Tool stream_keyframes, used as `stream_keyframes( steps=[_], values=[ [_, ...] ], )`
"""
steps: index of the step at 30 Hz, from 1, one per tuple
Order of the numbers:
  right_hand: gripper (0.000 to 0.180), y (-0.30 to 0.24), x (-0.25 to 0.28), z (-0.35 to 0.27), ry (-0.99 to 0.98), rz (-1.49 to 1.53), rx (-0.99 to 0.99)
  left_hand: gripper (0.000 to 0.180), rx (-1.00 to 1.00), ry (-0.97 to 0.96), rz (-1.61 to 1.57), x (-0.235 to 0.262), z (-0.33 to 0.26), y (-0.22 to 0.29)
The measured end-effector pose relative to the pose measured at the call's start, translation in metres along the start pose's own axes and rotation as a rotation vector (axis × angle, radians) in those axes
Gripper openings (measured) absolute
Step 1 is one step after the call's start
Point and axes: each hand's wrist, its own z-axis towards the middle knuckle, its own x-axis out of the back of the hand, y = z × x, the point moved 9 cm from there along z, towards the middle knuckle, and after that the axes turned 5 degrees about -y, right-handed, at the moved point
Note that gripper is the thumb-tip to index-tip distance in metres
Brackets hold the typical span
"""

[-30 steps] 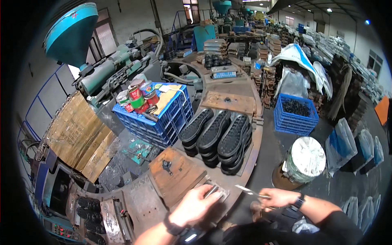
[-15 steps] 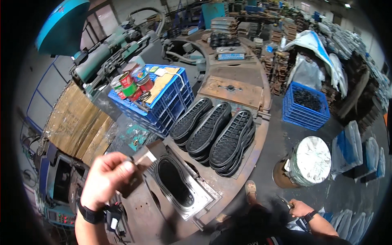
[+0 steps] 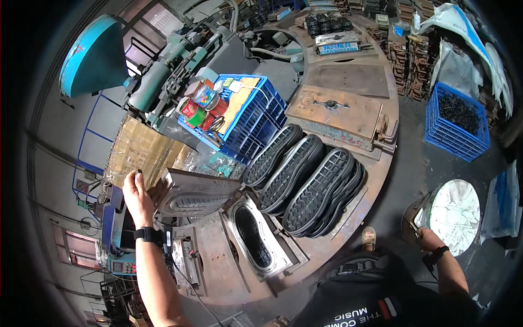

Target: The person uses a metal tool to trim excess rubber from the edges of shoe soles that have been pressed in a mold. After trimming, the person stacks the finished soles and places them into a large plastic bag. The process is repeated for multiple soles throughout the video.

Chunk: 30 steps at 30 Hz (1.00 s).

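Note:
An opened sole mould lies on a round metal table: its lid (image 3: 199, 195) stands tilted up, with a sole-shaped relief on its inner face. Below the lid, the mould's base (image 3: 279, 252) has a sole-shaped hollow with a black sole (image 3: 253, 234) in it. My left hand (image 3: 139, 199) is closed at the lid's outer edge, its fingers partly hidden. Low at the right, my right hand (image 3: 432, 241) is closed around a small metal hand tool (image 3: 418, 233), mostly hidden by the fist. Several black shoe soles (image 3: 318, 191) lie stacked beside the mould, tread up.
A blue crate (image 3: 253, 122) with cans (image 3: 196, 106) on top stands behind the mould. Another closed mould (image 3: 340, 114) sits farther along the table (image 3: 376, 180). On the right are a white-topped drum (image 3: 455, 212) and a blue crate of black scraps (image 3: 455, 122). A teal hopper (image 3: 95, 60) rises at upper left.
The mould lid has swung further up and away, showing its inner face, with my left hand at its edge. My right hand has moved up and right beside the drum. The view has shifted.

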Motion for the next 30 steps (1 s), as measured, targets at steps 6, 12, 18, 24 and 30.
stream_keyframes(
  steps=[6, 12, 18, 24, 30],
  values=[
    [0.023, -0.033, 0.006, 0.019, -0.077, -0.082, 0.037, 0.036, -0.147, 0.270, 0.200, -0.007, -0.019, 0.009],
    [0.028, -0.055, 0.013, -0.018, -0.025, 0.161, -0.005, 0.035, -0.068, 0.125, -0.089, -0.050, -0.020, -0.012],
    [0.041, -0.033, 0.027, -0.097, 0.026, 0.347, -0.108, 0.043, -0.008, -0.052, -0.093, -0.128, 0.052, -0.042],
    [0.034, -0.010, 0.045, -0.221, 0.253, 0.239, -0.211, 0.046, 0.136, -0.289, 0.007, -0.204, 0.123, -0.102],
    [0.035, 0.006, 0.030, -0.320, 0.344, 0.451, -0.389, 0.066, -0.140, -0.017, -0.145, -0.196, 0.081, -0.115]
  ],
)
